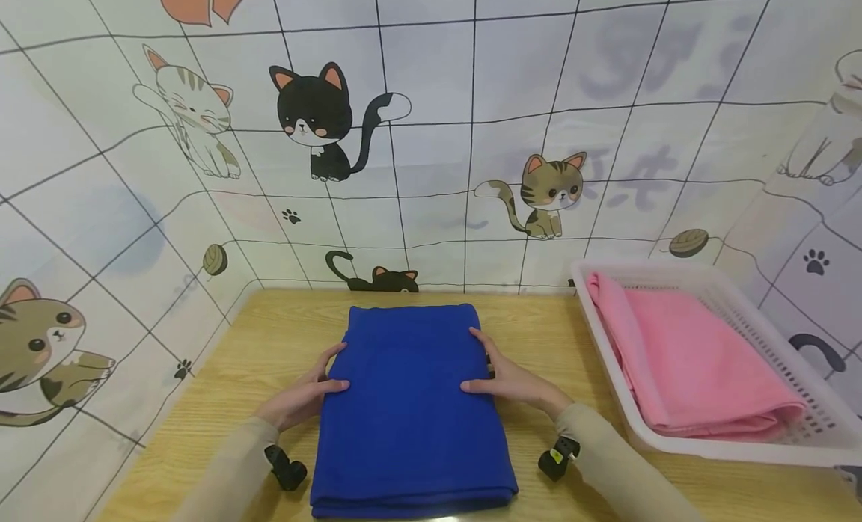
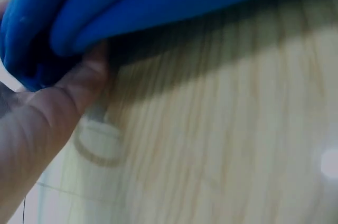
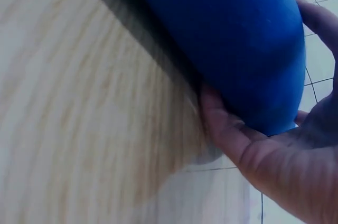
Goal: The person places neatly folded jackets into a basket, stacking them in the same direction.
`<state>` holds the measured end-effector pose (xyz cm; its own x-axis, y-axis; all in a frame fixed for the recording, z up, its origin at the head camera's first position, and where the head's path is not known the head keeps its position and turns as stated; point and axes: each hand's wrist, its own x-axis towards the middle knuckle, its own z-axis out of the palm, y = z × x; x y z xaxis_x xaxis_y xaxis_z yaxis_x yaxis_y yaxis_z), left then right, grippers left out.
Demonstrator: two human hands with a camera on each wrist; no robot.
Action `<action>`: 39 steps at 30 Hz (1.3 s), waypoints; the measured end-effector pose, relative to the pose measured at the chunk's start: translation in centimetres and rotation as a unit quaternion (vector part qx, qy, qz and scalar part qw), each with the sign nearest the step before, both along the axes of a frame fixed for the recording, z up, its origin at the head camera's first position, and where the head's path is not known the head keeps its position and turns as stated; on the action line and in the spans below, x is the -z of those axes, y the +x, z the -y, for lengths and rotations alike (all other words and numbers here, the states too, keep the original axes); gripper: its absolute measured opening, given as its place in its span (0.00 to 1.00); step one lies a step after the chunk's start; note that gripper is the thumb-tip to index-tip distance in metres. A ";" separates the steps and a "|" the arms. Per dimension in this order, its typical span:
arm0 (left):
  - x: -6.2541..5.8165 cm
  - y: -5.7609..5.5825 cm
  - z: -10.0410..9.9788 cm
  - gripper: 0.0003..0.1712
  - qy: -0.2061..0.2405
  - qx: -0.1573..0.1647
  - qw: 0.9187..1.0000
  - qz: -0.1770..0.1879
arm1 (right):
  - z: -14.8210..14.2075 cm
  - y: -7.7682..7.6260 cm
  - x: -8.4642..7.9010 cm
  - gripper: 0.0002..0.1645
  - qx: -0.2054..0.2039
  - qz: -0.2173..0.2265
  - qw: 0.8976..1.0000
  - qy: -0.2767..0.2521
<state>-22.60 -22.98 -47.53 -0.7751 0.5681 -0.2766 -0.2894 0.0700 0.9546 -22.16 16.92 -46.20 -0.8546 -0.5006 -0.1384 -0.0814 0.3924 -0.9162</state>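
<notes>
A folded blue cloth point(image 1: 411, 410) lies in the middle of the wooden table, its layers showing along the near edge. My left hand point(image 1: 303, 395) grips its left side, and my right hand point(image 1: 515, 384) holds the right side at about the same height. Both thumbs rest on top of the cloth. In the left wrist view, a finger of the left hand point(image 2: 47, 113) reaches beneath the layered edge of the blue cloth point(image 2: 132, 2). The right wrist view shows the right hand point(image 3: 274, 155) curled round the rounded side of the cloth point(image 3: 237, 44).
At the right stands a white plastic basket point(image 1: 609, 357) with perforated walls, holding a folded pink cloth point(image 1: 707, 357). The wooden table point(image 1: 539, 320) meets walls point(image 1: 438, 170) covered in cat-patterned sheeting at the back and left. Each wrist wears a small black camera point(image 1: 286, 468).
</notes>
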 end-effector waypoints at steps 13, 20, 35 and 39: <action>-0.6 -0.1 -2.0 0.52 -0.002 -0.012 1.000 -0.002 | -0.9 0.6 0.1 0.61 0.029 -0.015 0.999 -0.041; -1.2 -0.4 -3.1 0.55 0.004 0.003 0.999 -0.036 | -1.4 0.8 -0.9 0.58 0.042 -0.049 0.997 -0.044; -3.7 -1.8 -5.6 0.58 0.011 0.013 0.997 -0.077 | -2.4 1.6 -4.0 0.59 0.109 -0.045 0.991 -0.063; -4.4 -1.8 -6.0 0.58 0.016 0.014 0.996 -0.085 | -2.7 1.9 -4.8 0.58 0.112 -0.039 0.990 -0.076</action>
<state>-24.45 -16.99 -43.13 -0.7929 0.5964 -0.1249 -0.1221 0.0454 0.9915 -20.24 19.63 -41.37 -0.9515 -0.3075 -0.0046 -0.0816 0.2670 -0.9602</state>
